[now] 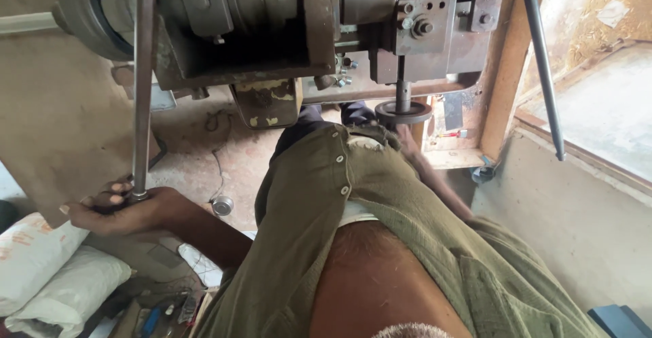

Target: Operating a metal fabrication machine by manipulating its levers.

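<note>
At lower left, the left hand [119, 209] curls closed around the bottom end of a long steel rod [143, 80] that rises into the lathe-like machine [272, 32]. The right hand [407, 144] reaches under the small black handwheel [403, 112]; its grip is hidden. If the rod slips, it could swing against the open shirt [380, 216].

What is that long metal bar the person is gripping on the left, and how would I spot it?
Start at the big grey machine across the top. A long steel rod hangs straight down from its left end, its lower end in the left hand. Unlike the thinner dark lever slanting at right, it is vertical, shiny and held.
</note>
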